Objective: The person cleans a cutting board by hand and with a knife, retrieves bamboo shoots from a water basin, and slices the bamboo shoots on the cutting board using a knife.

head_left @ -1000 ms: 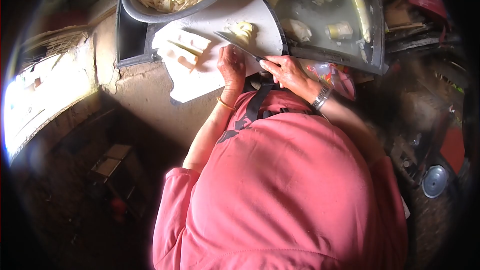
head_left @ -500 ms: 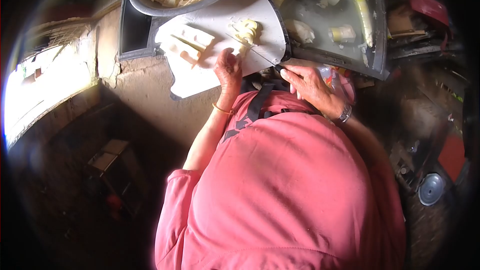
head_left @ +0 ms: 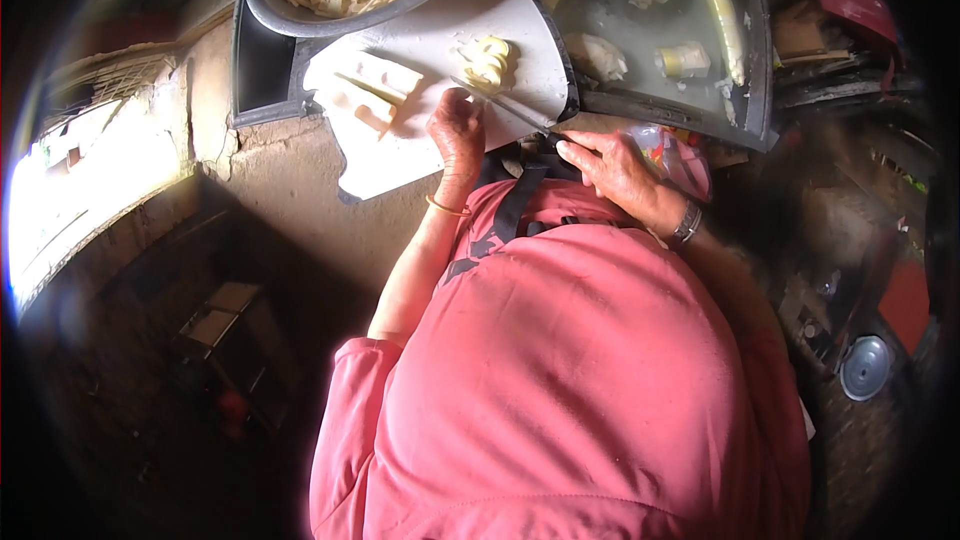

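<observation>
White is the board [head_left: 390,168] before you, and on it the yellowish slices [head_left: 487,62] lie just beyond your left hand [head_left: 458,130]. The fingers of this hand are bent, but whether they hold a piece, I cannot tell. Your right hand [head_left: 620,175] has its fingers closed around the handle of the knife [head_left: 522,114], whose blade reaches toward the slices.

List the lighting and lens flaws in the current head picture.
Head view: the opening at far left is blown out by glare; head view: the cutting board is brightly lit, while the lower left sinks into shadow; head view: the knife has a tip that is hard to make out; head view: corners go black, fisheye-like.
</observation>
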`<state>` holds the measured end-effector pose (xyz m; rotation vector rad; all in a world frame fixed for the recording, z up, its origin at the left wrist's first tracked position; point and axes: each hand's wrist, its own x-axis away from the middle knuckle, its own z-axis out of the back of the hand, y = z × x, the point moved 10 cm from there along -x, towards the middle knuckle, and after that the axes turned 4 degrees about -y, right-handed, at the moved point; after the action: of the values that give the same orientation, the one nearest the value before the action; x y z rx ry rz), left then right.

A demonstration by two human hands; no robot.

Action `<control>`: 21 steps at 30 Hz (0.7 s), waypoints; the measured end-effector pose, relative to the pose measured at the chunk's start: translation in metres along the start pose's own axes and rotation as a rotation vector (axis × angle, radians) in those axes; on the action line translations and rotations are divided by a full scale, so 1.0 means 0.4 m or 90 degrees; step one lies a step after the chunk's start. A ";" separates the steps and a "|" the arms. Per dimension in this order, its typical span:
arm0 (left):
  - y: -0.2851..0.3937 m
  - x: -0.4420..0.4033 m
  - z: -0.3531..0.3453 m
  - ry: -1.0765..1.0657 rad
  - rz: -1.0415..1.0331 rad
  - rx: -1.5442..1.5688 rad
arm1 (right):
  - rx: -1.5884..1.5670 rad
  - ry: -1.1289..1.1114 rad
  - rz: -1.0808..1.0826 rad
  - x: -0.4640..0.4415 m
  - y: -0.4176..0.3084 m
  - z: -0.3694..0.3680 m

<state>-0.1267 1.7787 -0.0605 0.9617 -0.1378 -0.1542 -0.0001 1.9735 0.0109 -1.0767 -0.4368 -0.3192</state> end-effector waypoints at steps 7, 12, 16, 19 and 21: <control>-0.004 -0.001 -0.006 0.000 -0.032 -0.020 | -0.221 -0.121 -0.066 -0.084 0.045 -0.080; -0.006 -0.004 -0.009 0.001 -0.024 -0.016 | -0.253 -0.076 -0.034 -0.101 0.054 -0.094; -0.002 -0.010 -0.014 0.012 -0.018 0.034 | -0.196 -0.057 -0.045 -0.034 0.023 -0.043; -0.001 -0.019 -0.021 -0.003 -0.026 -0.004 | -0.092 -0.050 -0.074 0.001 0.003 -0.017; -0.004 -0.017 -0.024 -0.010 -0.020 -0.013 | -0.063 -0.038 -0.058 0.003 0.009 -0.019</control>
<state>-0.1317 1.7867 -0.0675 0.9431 -0.1350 -0.1918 0.0040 1.9683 0.0059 -1.1664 -0.5283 -0.3933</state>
